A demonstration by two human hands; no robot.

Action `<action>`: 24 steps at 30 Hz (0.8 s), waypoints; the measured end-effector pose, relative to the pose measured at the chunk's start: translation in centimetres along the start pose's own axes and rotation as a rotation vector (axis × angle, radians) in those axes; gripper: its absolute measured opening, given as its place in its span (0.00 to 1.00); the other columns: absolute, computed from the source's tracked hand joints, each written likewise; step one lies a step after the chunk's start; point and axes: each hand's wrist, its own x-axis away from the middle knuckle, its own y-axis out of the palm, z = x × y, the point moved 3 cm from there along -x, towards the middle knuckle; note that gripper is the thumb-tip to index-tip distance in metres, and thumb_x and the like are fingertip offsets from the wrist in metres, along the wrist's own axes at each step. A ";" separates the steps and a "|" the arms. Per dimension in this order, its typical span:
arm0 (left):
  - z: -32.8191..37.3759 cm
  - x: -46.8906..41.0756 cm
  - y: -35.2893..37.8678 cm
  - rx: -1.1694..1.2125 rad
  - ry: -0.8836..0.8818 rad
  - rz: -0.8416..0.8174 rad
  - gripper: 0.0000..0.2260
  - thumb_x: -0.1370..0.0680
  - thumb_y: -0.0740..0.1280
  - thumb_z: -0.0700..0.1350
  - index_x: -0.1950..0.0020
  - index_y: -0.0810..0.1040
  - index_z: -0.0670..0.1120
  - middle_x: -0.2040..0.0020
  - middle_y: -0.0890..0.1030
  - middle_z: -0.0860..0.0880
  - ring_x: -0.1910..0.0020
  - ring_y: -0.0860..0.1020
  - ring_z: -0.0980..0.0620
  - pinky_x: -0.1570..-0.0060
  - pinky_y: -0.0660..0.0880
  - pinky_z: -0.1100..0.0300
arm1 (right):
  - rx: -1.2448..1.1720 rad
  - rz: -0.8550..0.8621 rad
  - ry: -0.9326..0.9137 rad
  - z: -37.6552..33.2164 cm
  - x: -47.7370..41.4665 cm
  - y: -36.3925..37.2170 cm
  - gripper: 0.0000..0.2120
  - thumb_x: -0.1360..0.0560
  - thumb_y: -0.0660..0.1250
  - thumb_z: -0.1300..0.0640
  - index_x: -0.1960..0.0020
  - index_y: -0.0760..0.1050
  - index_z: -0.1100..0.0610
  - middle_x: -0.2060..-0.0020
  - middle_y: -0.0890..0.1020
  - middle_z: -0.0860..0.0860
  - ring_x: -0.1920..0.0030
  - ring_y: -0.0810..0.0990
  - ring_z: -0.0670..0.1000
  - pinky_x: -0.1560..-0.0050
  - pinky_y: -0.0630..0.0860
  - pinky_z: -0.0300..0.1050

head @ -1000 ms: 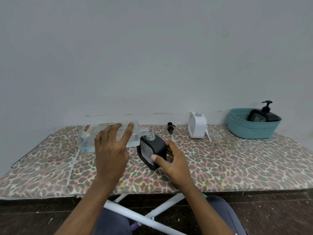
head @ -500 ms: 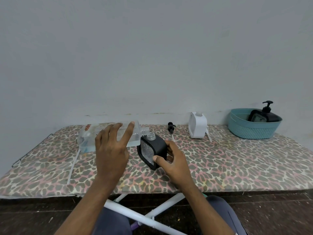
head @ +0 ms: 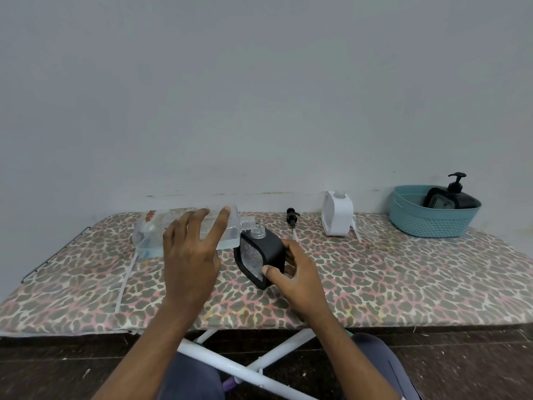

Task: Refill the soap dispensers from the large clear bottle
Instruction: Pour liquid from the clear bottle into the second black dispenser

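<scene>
1. Okay, left hand (head: 190, 255): fingers straight and spread across the side of the large clear bottle (head: 153, 230), thumb hidden, so a flat open grip and no visible wrap.
2. The large clear bottle lies on its side at the left-centre of the leopard-print tabletop (head: 403, 278), with its uncapped neck pointing right. A shallow layer of clear liquid sits along its lower side.
3. Right hand (head: 297, 272): grip closed around the black dispenser (head: 271, 246), thumb on the lower front edge and fingers curled behind it.
4. The black dispenser is tilted left with its pump off. Its open clear neck (head: 257, 230) sits just under and beside the bottle's mouth (touching or not, can't tell).
5. A loose black pump head (head: 292, 216) lies on the tabletop behind the black dispenser, its tube pointing toward the camera.
6. The white dispenser (head: 337, 213) stands upright to the right of the pump head, also uncapped, with a white tube leaning just beside it.
7. A teal basket (head: 427, 223) sits at the far right and holds a second black dispenser (head: 452, 197) with its pump on.
</scene>
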 end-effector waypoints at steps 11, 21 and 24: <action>0.0 0.0 -0.1 -0.009 0.000 0.000 0.41 0.36 0.72 0.26 0.24 0.76 0.48 0.34 0.78 0.40 0.33 0.74 0.37 0.35 0.67 0.41 | -0.002 -0.003 -0.002 0.0 0.0 0.0 0.18 0.25 0.74 0.51 0.37 0.76 0.44 0.43 0.85 0.41 0.39 0.82 0.43 0.37 0.82 0.50; 0.1 0.0 -0.1 -0.008 0.001 -0.001 0.41 0.36 0.72 0.26 0.24 0.76 0.48 0.34 0.78 0.40 0.33 0.74 0.37 0.34 0.67 0.41 | -0.010 0.008 -0.002 0.2 0.0 -0.1 0.18 0.24 0.75 0.56 0.37 0.76 0.46 0.44 0.85 0.43 0.40 0.83 0.44 0.39 0.83 0.50; 0.1 0.0 -0.1 -0.008 0.001 -0.002 0.42 0.37 0.72 0.26 0.24 0.76 0.48 0.34 0.78 0.40 0.33 0.74 0.37 0.34 0.67 0.41 | -0.011 0.012 0.003 0.2 0.0 -0.1 0.17 0.24 0.75 0.55 0.38 0.77 0.45 0.45 0.85 0.43 0.41 0.84 0.45 0.39 0.83 0.52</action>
